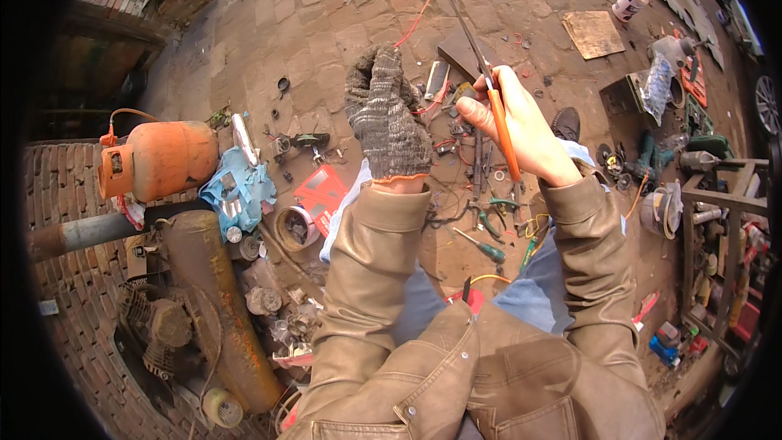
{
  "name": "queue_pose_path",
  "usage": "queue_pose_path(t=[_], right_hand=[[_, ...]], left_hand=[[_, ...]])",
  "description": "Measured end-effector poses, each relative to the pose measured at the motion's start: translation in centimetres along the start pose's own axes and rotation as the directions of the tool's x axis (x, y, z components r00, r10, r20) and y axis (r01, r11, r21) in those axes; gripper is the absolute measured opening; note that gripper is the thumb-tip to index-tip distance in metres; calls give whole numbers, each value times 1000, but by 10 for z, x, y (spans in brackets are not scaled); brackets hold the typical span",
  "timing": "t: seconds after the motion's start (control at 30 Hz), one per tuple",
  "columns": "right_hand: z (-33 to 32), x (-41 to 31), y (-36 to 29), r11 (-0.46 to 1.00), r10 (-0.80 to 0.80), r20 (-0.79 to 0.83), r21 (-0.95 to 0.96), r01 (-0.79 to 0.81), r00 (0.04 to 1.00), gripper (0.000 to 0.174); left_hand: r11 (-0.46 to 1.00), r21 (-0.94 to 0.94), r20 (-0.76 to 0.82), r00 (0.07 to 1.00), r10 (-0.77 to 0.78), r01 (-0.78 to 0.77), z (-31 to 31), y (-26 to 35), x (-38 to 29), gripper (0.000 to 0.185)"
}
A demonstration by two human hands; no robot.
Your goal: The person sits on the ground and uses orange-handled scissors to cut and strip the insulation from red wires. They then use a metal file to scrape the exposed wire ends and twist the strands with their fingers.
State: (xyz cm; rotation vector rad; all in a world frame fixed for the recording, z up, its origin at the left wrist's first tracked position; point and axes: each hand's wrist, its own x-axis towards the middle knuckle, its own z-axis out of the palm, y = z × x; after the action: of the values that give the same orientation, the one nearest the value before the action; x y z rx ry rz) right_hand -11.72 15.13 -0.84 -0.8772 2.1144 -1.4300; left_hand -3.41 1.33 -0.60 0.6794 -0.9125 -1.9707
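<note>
A dark knitted work glove covers my left hand (389,113), which is closed around a thin red wire (420,17). One end of the wire sticks out past the fingers; more red wire shows on the glove's right side. My bare right hand (524,119) grips scissors with orange handles (503,137), their long blades (469,30) pointing up and away from me. The blades stand apart from the wire's visible end. Beneath my hands lie a dark block (459,54), pliers (487,223), and a screwdriver (481,247) among scattered wire pieces.
On the left are an orange gas cylinder (174,156), a rusty tank (211,293) and a tub (294,227). To the right stand a metal frame (727,189), a bucket (657,214) and a teal power drill (650,156). Stone paving (293,30) stretches ahead.
</note>
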Motion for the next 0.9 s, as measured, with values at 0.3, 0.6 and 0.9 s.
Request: queue_pose_path(t=[0.3,0.6,0.9], right_hand=[[1,-2,-11,998,22,93,61,-28,995,54],[-1,-4,-8,994,23,42,108,-27,999,50],[-5,-11,-12,953,-102,-115,-295,64,988,52]], left_hand=[[979,191,187,982,28,-65,7,-1,-9,14],[937,318,230,970,73,-146,9,4,-10,14],[800,467,378,903,206,-378,9,2,-5,21]])
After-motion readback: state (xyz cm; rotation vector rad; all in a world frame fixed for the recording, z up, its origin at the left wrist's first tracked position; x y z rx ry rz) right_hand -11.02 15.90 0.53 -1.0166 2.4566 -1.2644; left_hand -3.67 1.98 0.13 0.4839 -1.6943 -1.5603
